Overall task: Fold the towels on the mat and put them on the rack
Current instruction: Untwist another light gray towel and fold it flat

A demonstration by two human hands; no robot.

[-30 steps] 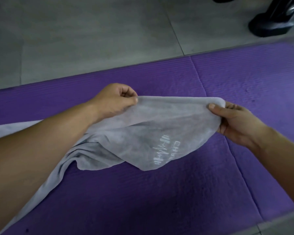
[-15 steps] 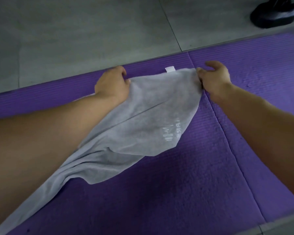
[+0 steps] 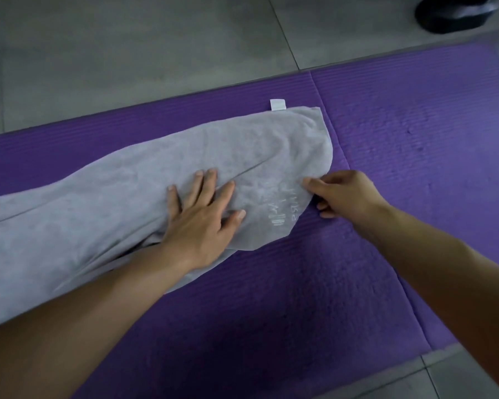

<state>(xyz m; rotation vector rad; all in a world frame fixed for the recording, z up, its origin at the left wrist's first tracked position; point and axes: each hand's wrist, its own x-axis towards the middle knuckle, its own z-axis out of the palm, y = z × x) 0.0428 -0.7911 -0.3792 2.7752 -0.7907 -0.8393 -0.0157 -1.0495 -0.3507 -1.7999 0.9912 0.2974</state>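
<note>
Smoothing a grey towel [image 3: 185, 156] flat on the purple mat [image 3: 300, 298], ready for folding.

The left hand [image 3: 202, 223] is lying at the centre of the frame with its fingers straight and spread, pressing the cloth down, probably to pin it while the other end is being tugged. The right hand [image 3: 346, 194], centre right, is pinching the towel's right edge between thumb and curled fingers, just beside the pale printed logo [image 3: 280, 214], seemingly pulling out slack. The towel is stretching from the left edge of the frame to the centre, its white label tab [image 3: 277, 105] poking out at the top. The ribbed foam mat is lying on grey floor tiles [image 3: 127, 53]; a dark object [image 3: 450, 15] is standing at the upper right. No rack is showing.
</note>
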